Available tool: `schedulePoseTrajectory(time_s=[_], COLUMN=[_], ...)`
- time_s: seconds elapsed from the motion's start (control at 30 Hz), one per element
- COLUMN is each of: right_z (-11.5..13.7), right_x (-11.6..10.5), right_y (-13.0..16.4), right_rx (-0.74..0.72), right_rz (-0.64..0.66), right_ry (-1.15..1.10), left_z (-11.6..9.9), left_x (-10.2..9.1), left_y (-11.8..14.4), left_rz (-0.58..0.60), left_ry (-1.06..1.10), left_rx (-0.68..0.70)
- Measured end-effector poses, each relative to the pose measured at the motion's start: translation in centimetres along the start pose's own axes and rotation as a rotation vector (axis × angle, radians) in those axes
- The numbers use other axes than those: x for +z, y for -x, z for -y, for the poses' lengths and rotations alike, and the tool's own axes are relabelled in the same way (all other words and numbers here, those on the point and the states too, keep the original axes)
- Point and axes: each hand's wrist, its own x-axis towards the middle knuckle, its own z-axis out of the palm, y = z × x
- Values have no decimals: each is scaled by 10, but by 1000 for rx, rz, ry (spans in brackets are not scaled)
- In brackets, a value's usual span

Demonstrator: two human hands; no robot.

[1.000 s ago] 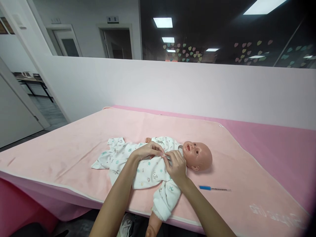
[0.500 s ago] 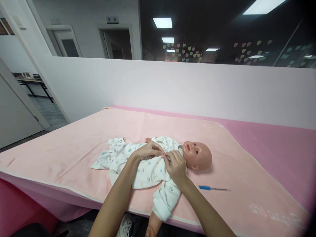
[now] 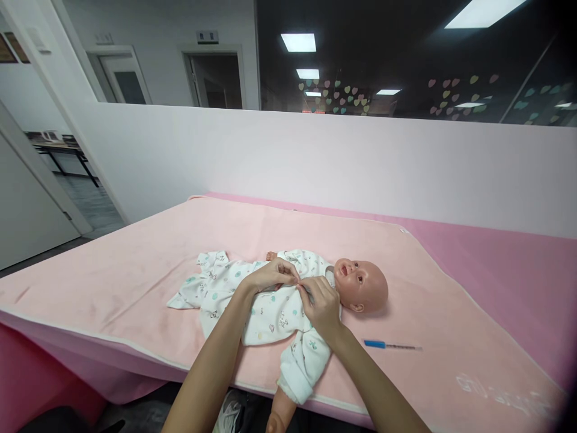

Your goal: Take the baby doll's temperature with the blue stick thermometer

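Note:
A baby doll (image 3: 364,284) lies on its back, head to the right, dressed in a white printed romper (image 3: 270,316). My left hand (image 3: 273,275) and my right hand (image 3: 321,300) meet over the doll's chest, fingertips pinching the romper's front opening. Both hands are closed, and their fingers hide whatever fastener may be there. One doll arm, its sleeve (image 3: 304,364) bunched up, hangs over the near edge of the table. The romper's legs lie flat to the left.
A pink blanket (image 3: 148,258) covers the table beneath the doll. To the right of my right forearm lies a thermometer-like stick with a blue end (image 3: 375,344). A white half-wall (image 3: 338,162) with glass above stands behind the table.
Almost nothing differs. The view has shifted very slightly, while both hands keep their pinch at the same place on the romper.

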Motion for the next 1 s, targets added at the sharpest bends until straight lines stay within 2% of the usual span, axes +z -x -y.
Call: schedulePoseTrajectory(time_s=[0.37,0.67,0.83,1.0], right_z=[2,2,4,5], right_x=[1,5,5,5], right_y=[1,3,2,3], right_rx=[-73,-102,-95,-70], right_rz=[-31,-37,-60,-34], right_ry=[3,15,0,-1], left_z=[4,7,5,0], left_x=[3,7,9,12], left_y=[5,12,15,18], left_rz=[-28,-37,-48,-41], left_ry=[21,49,63,-19], left_rx=[34,123,53,-11])
